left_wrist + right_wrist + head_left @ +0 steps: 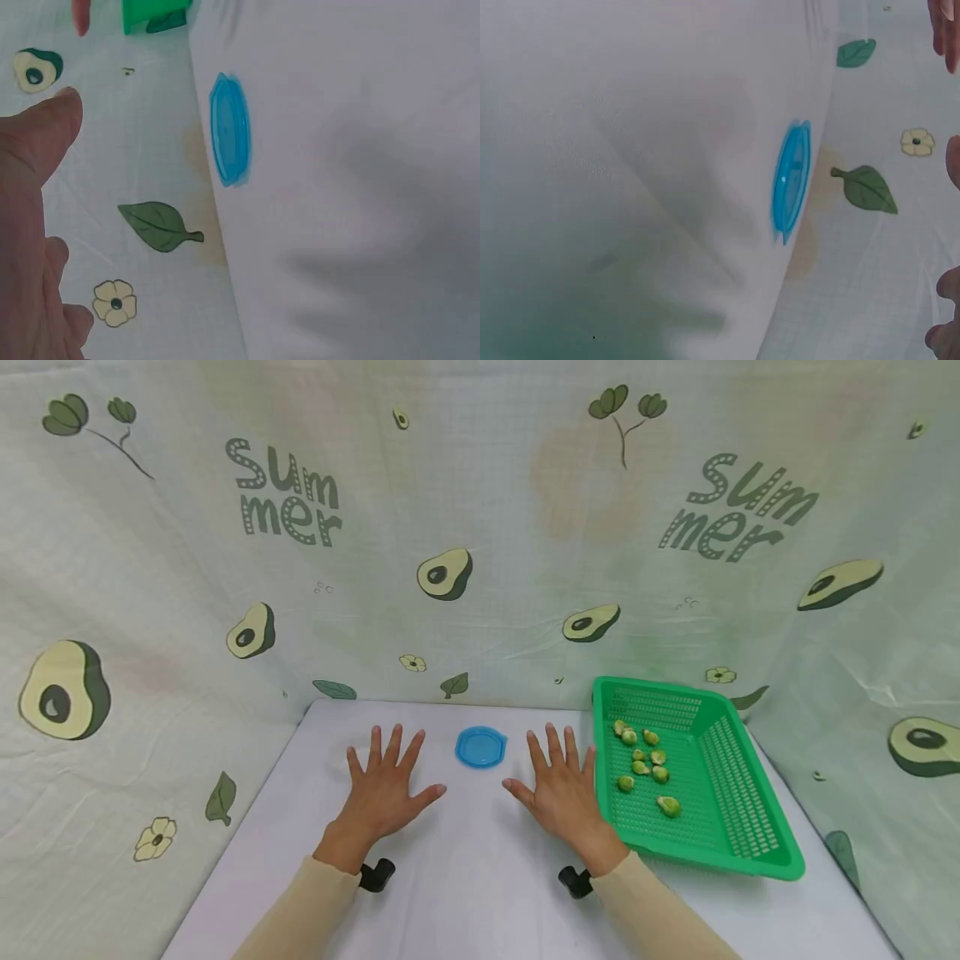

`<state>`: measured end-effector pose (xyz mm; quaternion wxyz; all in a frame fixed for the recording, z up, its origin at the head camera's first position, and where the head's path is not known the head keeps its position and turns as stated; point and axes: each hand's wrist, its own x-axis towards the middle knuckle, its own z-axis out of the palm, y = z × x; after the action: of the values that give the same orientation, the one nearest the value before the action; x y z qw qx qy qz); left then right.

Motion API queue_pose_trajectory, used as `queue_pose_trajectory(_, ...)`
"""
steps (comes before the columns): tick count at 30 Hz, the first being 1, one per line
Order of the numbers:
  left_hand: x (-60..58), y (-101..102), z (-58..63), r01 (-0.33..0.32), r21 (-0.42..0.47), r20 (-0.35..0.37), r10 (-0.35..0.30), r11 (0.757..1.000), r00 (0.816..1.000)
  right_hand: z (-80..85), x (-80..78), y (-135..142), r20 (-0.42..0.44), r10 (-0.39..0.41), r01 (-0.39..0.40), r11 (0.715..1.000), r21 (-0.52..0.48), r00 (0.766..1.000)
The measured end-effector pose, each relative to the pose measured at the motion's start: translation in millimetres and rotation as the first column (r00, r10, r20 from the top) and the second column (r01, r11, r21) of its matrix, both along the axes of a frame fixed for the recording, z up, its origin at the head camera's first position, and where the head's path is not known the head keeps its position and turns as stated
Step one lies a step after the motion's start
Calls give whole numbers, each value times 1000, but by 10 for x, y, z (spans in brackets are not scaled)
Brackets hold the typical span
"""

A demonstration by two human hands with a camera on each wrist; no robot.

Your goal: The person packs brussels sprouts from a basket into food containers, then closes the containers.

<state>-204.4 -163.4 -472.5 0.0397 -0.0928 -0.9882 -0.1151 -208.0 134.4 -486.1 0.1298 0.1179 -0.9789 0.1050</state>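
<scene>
While the left hand and right hand each spread 5 fingers over the table, a blue dish lies on it between them. Beside the right hand, a green basket holds sprouts.

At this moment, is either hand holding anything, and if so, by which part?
Nothing is held: the left hand and right hand are spread open, and the blue dish lies on the table between them, untouched.
</scene>
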Motion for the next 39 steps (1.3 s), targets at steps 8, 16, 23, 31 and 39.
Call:
queue_pose_trajectory(8, 49, -241, -95, -29, 18, -18, 29, 999, 999, -39, 8, -75, 31, 33, -31, 998, -49, 999)
queue_pose_trajectory(16, 26, -605, -166, -82, 0, -20, 82, 997, 996, -109, 6, -235, 41, 62, -59, 996, -64, 997)
queue_pose_trajectory(23, -21, -919, -167, -135, 33, -20, 136, 990, 991, -129, -26, -450, 73, 101, -94, 991, -97, 992)
queue_pose_trajectory(31, -82, -1217, -144, -171, 68, -35, 173, 983, 984, -114, -60, -757, 76, 180, -172, 979, -106, 981)
queue_pose_trajectory(39, -178, -1387, -158, -173, 62, -47, 176, 983, 983, -136, -125, -1070, 106, 236, -232, 972, -46, 966)
